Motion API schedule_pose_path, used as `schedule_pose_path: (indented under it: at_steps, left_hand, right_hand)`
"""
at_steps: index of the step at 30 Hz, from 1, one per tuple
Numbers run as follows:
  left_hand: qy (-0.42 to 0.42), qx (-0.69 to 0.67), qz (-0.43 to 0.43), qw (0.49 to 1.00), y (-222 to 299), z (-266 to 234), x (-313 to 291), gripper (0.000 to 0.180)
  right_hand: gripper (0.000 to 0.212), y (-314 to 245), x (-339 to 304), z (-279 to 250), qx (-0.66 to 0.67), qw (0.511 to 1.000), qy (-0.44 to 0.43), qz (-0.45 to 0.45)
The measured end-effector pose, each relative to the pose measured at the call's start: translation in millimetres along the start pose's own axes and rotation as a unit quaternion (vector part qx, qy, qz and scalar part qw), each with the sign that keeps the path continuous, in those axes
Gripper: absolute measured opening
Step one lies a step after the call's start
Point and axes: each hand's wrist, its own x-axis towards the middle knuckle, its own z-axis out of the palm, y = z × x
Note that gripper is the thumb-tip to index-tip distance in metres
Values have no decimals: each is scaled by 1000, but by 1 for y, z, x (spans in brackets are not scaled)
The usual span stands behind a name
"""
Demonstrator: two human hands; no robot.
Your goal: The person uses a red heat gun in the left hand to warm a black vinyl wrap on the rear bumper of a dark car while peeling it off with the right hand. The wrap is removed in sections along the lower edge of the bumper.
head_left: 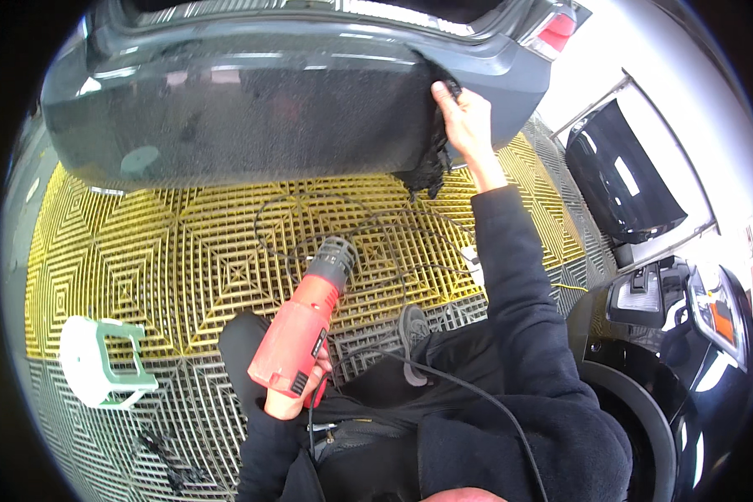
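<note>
The left hand (316, 381) is wrapped around the grip of a red heat gun (291, 339), which is above the person's lap with its dark nozzle tilted up and away toward the yellow floor grating (234, 272). The right hand (468, 121) is clamped on the loose edge of a black film (431, 163), thumb uppermost, at the right part of a car's grey rear bumper (510, 105). The film hangs there in a crumpled, ragged fold, its lower end dangling just above the grating. It looks light, soft and stretchy, likely to tear or stick to itself, so a broad pinch on the gathered edge seems safer than a grip on 1 thin tatter. The gun is probably firm and moderately heavy, best held by its handle, clear of the nozzle, which may be hot; its black cord (468, 389) crosses the lap and could tug. A pale green stool (84, 360) and dark scraps (180, 473) lie to the left.
</note>
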Motion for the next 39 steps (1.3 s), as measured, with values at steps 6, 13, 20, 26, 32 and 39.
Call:
schedule_pose_path:
  at_steps: [6, 13, 20, 26, 32, 39]
  left_hand:
    - [12, -16, -1, 1000, 0, -2, 5, 31]
    - [21, -17, -7, 1000, 11, 1, 20, 32]
    - [22, -7, 12, 1000, 18, 0, 29, 30]
    - [26, 6, -1, 1000, 15, -3, 27, 28]
    - [7, 9, 1, 1000, 16, -6, 14, 30]
    - [8, 5, 4, 1000, 12, -10, -4, 31]
  right_hand:
    - [37, -7, -8, -2, 18, 999, -28, -7]
    - [38, -20, 1, -12, -87, 996, -32, 13]
    - [38, -30, 9, -11, -180, 973, 94, -108]
    - [17, -40, 5, 2, -237, 962, 96, -98]
    - [16, -42, 12, -1, -218, 968, 92, -80]
    - [19, -43, 15, -1, -223, 969, 74, -71]
